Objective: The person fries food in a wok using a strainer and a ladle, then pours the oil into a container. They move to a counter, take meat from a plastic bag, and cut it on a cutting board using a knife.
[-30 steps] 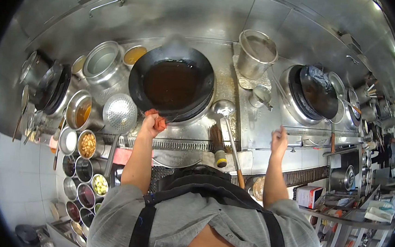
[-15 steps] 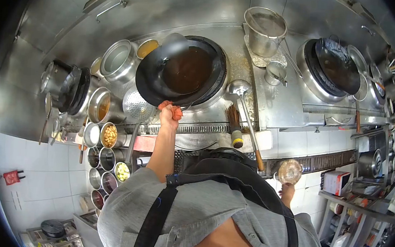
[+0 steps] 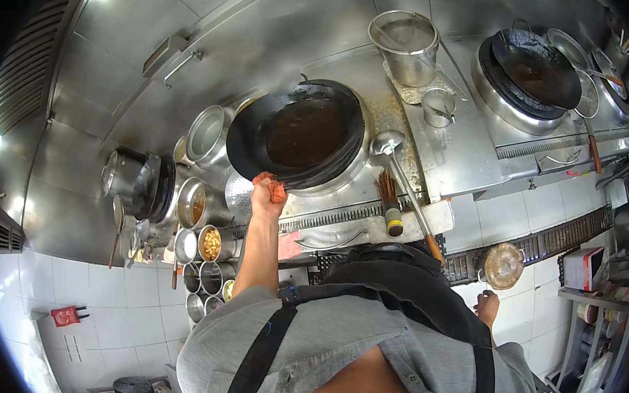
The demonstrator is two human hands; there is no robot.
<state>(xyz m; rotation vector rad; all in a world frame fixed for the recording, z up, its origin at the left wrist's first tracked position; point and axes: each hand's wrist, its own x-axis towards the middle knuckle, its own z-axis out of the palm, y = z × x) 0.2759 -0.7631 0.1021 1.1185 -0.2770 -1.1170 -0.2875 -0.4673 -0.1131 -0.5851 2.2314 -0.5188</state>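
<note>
My left hand [image 3: 267, 197] is closed around a folded orange-red cloth [image 3: 277, 189] at the near rim of a large black wok [image 3: 249, 134]. Dark brown liquid [image 3: 306, 132] lies in the wok, which rests on the stove. Low on the right, my right hand [image 3: 487, 306] hangs beside the body with its fingers curled; whether it holds anything is too small to make out. Just beyond it is a round pot with a pale brown top [image 3: 502, 266]. A ladle [image 3: 409, 189] with a wooden handle and a bamboo brush [image 3: 389, 202] lie right of the wok.
A strainer sits on a metal pot [image 3: 408, 56] behind a small cup [image 3: 438, 107]. Another black wok [image 3: 537, 72] stands at the right. Left are a lidded pot [image 3: 206, 135], a skimmer [image 3: 239, 193] and several ingredient containers [image 3: 211, 243]. Shelving [image 3: 605, 301] stands at the lower right.
The view has shifted and turned. The wok now sits flatter on the stove, and steam or blur at its far rim is gone. My right hand has come away from the round pot.
</note>
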